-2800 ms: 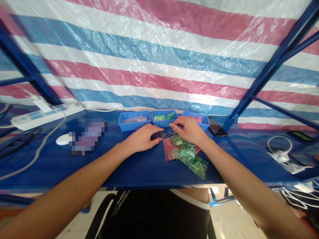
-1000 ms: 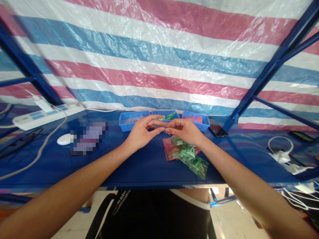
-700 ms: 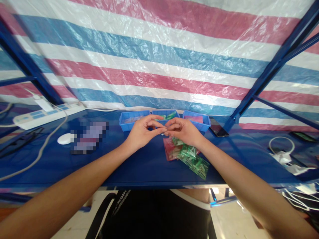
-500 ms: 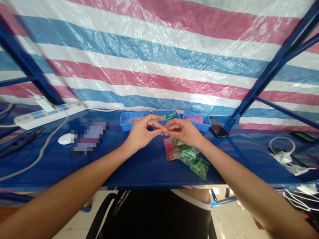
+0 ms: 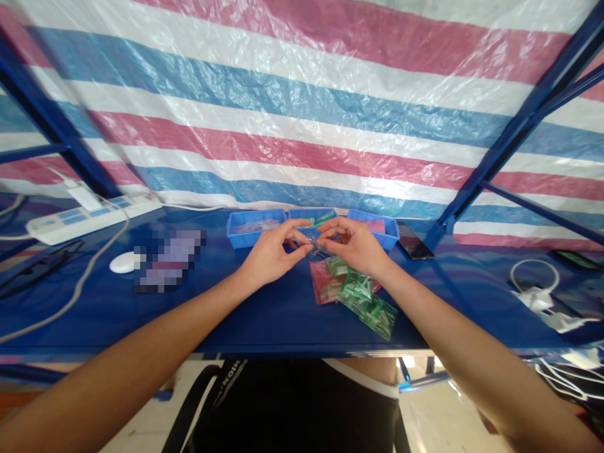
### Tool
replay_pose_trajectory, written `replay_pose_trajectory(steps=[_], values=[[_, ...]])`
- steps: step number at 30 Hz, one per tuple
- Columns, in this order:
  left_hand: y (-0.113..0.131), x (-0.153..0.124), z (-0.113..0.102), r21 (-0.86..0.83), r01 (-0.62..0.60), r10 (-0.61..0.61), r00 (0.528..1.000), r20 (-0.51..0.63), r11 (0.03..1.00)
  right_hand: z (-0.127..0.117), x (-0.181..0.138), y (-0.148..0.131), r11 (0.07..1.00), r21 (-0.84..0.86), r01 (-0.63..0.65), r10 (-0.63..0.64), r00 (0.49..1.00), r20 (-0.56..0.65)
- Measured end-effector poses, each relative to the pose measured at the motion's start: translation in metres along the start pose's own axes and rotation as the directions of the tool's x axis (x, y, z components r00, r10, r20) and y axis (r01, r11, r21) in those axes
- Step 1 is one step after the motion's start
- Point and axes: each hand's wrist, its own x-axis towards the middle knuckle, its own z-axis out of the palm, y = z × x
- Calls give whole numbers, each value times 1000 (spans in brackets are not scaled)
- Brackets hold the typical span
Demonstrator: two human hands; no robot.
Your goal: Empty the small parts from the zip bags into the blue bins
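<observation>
Between the fingertips of both hands is a small clear plastic bag (image 5: 313,246); its contents are too small to make out. My left hand (image 5: 272,255) pinches its left side, and my right hand (image 5: 355,246) pinches the right side. Below my right hand lie green plastic bags (image 5: 370,308) with thin metallic pieces inside, partly on top of a red plastic bag (image 5: 321,283). Behind the hands stand three blue bins: the left bin (image 5: 233,238) holds clear bags, the middle bin (image 5: 295,214) green ones, and the right bin (image 5: 391,239) something pink-red.
A dark phone (image 5: 414,241) lies right of the bins. On the left are a white power strip (image 5: 94,217), a white mouse (image 5: 123,263) and a blurred-out purple item (image 5: 174,258). White chargers and cables (image 5: 538,296) lie at the right. A striped plastic sheet (image 5: 302,126) hangs behind.
My fingertips have moved slightly apart, and more of the clear bag shows between them. The bags on the table and the bins stay in place.
</observation>
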Motion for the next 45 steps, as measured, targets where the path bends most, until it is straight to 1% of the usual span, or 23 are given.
replay_pose_trajectory(steps=[2, 4, 8, 12, 14, 17, 25, 28, 31, 36, 40, 43, 45], values=[[0, -1, 1, 5, 11, -12, 998, 59, 1000, 0, 0, -2, 1000, -13, 16, -16, 1000, 18], [0, -2, 1, 14, 22, -24, 996, 82, 1000, 0, -1, -4, 1000, -12, 29, -29, 999, 43], [-5, -1, 1, -6, 88, -87, 996, 32, 996, 1, -1, -5, 999, -24, 42, -41, 998, 45], [-8, 1, -1, -141, 175, -178, 984, -7, 974, 0, 0, -4, 998, -59, 22, -21, 1000, 23], [-6, 3, -3, -207, 197, -206, 978, -25, 958, 0, 0, -4, 998, -56, 13, -12, 1000, 26], [-1, 4, -6, -234, 204, -221, 974, -52, 951, 1, 0, -4, 999, -30, 12, -11, 999, 39], [0, 4, -4, -239, 166, -188, 980, -72, 957, 3, -1, -1, 996, 51, -68, 64, 996, 62], [-1, 3, -4, -212, 148, -168, 983, -79, 966, 3, -1, -1, 995, 67, -73, 68, 996, 65], [-3, 3, -4, -194, 128, -141, 989, -54, 973, 3, -1, -2, 996, 58, -66, 63, 996, 58], [-3, 2, -3, -182, 103, -111, 993, -35, 978, 2, -1, -6, 1000, 15, -20, 19, 998, 56], [0, 2, -2, -172, 74, -79, 997, -25, 982, 0, 0, -7, 997, -67, 44, -41, 998, 42], [1, 1, -1, -111, 44, -48, 998, -38, 993, 0, -1, -6, 991, -106, 79, -74, 996, 45], [2, -1, -2, -23, 11, -12, 998, -54, 1000, 0, -2, -5, 988, -121, 93, -88, 995, 44]])
